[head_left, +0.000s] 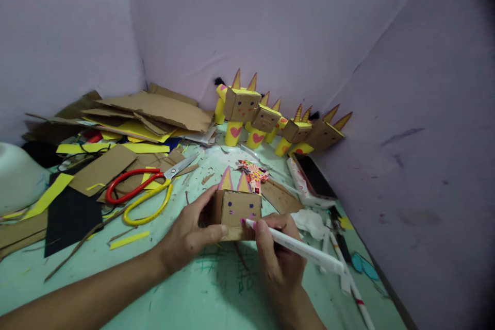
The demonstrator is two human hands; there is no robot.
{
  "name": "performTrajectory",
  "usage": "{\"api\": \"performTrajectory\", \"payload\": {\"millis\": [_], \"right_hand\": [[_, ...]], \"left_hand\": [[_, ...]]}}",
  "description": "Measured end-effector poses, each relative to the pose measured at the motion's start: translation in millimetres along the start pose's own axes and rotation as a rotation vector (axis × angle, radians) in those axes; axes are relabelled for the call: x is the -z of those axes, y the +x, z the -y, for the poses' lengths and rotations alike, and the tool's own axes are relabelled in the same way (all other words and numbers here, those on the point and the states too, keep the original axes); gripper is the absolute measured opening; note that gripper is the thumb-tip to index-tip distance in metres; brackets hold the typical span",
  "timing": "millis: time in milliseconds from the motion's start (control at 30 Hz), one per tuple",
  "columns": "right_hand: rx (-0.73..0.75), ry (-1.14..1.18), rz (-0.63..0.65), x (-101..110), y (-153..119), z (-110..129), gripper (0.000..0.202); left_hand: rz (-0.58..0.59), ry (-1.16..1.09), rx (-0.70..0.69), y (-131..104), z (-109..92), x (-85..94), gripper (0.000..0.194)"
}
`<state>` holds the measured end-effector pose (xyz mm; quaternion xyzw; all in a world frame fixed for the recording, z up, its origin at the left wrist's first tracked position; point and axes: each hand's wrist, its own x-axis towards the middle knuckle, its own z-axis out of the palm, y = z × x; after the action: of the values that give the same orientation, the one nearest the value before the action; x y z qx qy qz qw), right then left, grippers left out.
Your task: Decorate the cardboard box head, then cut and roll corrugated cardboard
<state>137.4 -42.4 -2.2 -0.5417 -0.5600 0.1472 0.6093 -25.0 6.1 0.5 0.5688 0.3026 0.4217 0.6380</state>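
A small cardboard box head (pixel 240 207) with two pointed yellow-and-pink ears and a drawn face sits low in the middle of the view. My left hand (pixel 191 234) grips its left side, thumb across the lower front edge. In my right hand (pixel 281 250) is a white marker (pixel 305 250), held in a pinch. Its pink tip meets the front of the box, below the drawn eyes. Small pink marks show on the cheeks. The underside of the box is hidden.
Several similar cardboard figures (pixel 243 105) stand along the back wall. Red-and-yellow scissors (pixel 169 181) and cardboard scraps (pixel 154 108) lie left. A phone (pixel 315 176), crumpled tissue (pixel 309 223) and more pens (pixel 350 273) lie right on the green table (pixel 174 299).
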Motion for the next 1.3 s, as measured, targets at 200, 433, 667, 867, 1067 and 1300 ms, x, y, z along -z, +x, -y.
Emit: {"api": "performTrajectory", "payload": {"millis": [200, 433, 667, 867, 1067, 1300], "right_hand": [[-0.018, -0.024, 0.002, 1.1, -0.7, -0.4, 0.024], [0.009, -0.041, 0.030, 2.8, 0.0, 0.5, 0.022], [0.023, -0.049, 0.074, 6.4, -0.4, -4.6, 0.019], [-0.022, -0.011, 0.074, 6.5, -0.2, -4.6, 0.022], [-0.118, 0.086, 0.011, 1.6, 0.1, 2.4, 0.025], [-0.112, 0.067, -0.033, -0.1, 0.8, 3.4, 0.025]], "left_hand": [[-0.005, 0.020, -0.022, 0.0, 0.1, -0.6, 0.075], [-0.005, 0.015, -0.005, 0.6, 0.5, 0.0, 0.076], [0.014, -0.043, 0.015, -1.2, 1.1, -1.1, 0.076], [0.013, -0.039, 0.004, -0.6, 3.2, -0.5, 0.079], [-0.009, 0.046, -0.008, -0.1, 3.0, 1.3, 0.079], [-0.004, 0.032, 0.019, -0.4, 3.4, 1.2, 0.079]]}}
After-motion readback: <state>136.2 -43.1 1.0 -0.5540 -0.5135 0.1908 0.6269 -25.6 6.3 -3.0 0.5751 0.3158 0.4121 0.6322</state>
